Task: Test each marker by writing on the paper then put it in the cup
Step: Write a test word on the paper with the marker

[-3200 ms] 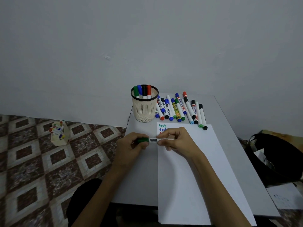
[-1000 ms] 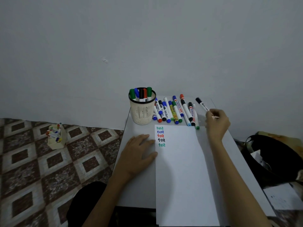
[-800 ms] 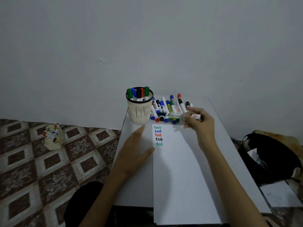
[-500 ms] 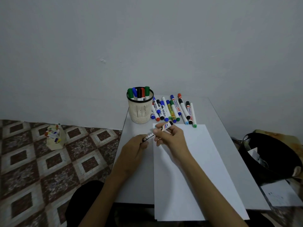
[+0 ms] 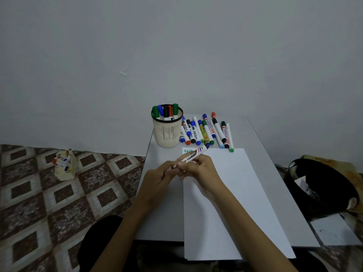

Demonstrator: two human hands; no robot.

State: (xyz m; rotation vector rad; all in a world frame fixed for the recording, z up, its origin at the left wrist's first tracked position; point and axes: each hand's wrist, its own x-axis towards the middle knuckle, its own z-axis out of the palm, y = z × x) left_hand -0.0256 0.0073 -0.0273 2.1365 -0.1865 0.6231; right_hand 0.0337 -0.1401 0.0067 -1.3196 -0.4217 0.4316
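Matt white paper point(image 5: 235, 193) lies on a smooth grey table point(image 5: 163, 213); the slotted cup point(image 5: 168, 134) looks plastic.

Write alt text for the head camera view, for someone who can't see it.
A left hand and a right hand hold one white marker slanted over the top of a paper sheet on a grey table. Beyond stands a cream cup holding five markers, with a row of loose markers lying to its right.

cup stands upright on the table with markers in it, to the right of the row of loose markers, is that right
Not quite. The cup stands upright on the table with markers in it, but to the left of the row of loose markers, not the right. The head view shows this.
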